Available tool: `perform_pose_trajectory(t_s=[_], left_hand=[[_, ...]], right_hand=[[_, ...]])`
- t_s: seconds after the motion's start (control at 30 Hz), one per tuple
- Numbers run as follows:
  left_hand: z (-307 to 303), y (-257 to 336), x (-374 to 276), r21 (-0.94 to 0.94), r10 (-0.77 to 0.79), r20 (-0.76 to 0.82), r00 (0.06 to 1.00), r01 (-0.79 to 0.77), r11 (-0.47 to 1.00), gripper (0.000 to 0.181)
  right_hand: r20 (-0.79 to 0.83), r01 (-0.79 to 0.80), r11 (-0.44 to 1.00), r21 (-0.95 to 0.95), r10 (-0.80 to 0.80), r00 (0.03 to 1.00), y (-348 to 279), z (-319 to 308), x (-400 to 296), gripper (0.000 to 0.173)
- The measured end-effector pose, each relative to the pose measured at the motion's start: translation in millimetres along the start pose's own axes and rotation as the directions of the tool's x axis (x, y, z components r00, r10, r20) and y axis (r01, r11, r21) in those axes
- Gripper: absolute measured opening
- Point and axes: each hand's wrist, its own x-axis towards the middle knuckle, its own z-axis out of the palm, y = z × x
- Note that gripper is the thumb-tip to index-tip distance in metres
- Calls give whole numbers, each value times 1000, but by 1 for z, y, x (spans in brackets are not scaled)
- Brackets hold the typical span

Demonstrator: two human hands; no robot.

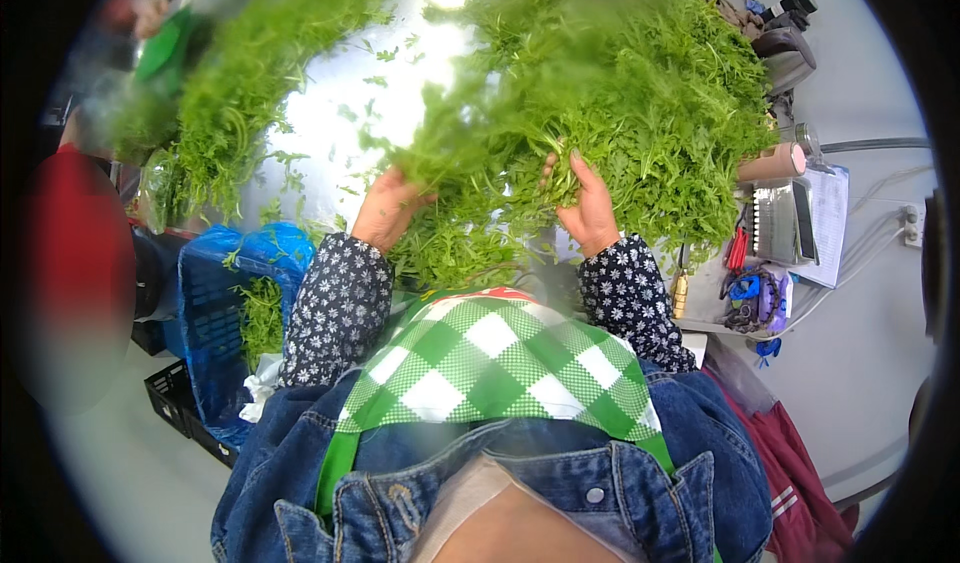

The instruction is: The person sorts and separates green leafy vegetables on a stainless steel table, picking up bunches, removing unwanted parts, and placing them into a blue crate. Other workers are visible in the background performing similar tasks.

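Observation:
My right hand is closed around a small bunch of leafy green stems, its thumb up along them. To its left, my left hand reaches into feathery green leaves. Those leaves are blurred and cover its fingertips, so whether it grips any is unclear. Beneath and beyond both hands lies a large heap of the same cut-leaf greens, spread over a shiny light tabletop. Loose leaves lie between my wrists, near the table's front edge.
Another greens heap lies left, beside a person's hand. A blue plastic crate with a liner and some greens stands by my left arm. At right are a pink tumbler, a spiral notebook, papers and cables.

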Motion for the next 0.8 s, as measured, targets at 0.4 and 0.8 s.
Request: perform_pose_trajectory(t_s=[0.4,0.8], left_hand=[[8,-11,-10,-70,-33,67,997,38,997,43],[21,-23,-11,-266,-73,8,997,73,961,26]], right_hand=[[156,142,808,-572,-63,986,31,21,-9,34],[245,-31,922,-385,135,960,35,32,-14,37]])
